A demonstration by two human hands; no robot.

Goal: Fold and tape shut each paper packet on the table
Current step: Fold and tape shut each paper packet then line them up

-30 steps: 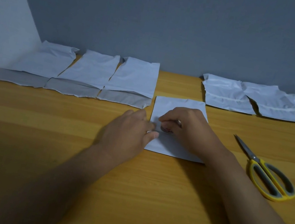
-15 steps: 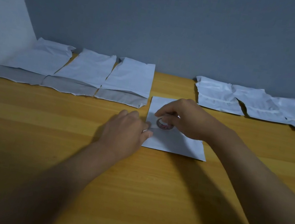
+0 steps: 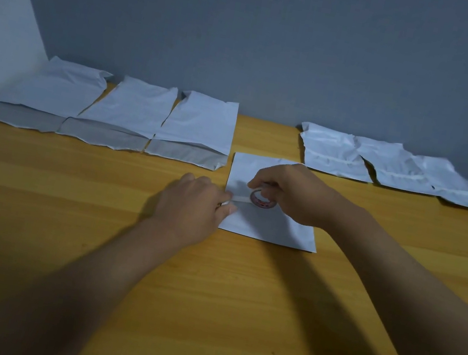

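Head view is showing my two hands meeting over a folded paper packet (image 3: 268, 224) lying flat on the wooden table (image 3: 64, 210), just right of the frame's centre. My right hand (image 3: 295, 193) is gripping a small tape roll (image 3: 263, 200), fingers curled round it, holding the roll on edge just above the packet's middle. A short strip of tape (image 3: 238, 198) is stretching leftward from the roll to my left hand (image 3: 189, 210), whose fingertips are pinching the strip's free end at the packet's left edge; the rest of that hand is lying over the table beside the paper. In the upper left of the frame, three paper packets (image 3: 131, 115) are lying side by side in a row against the wall, their open flaps turned toward me and touching one another. In the upper right, three more crumpled packets (image 3: 384, 166) are lying in an overlapping row, well apart from the one under my hands. Both my forearms are reaching in from the bottom of the frame, casting shadows on the tabletop.
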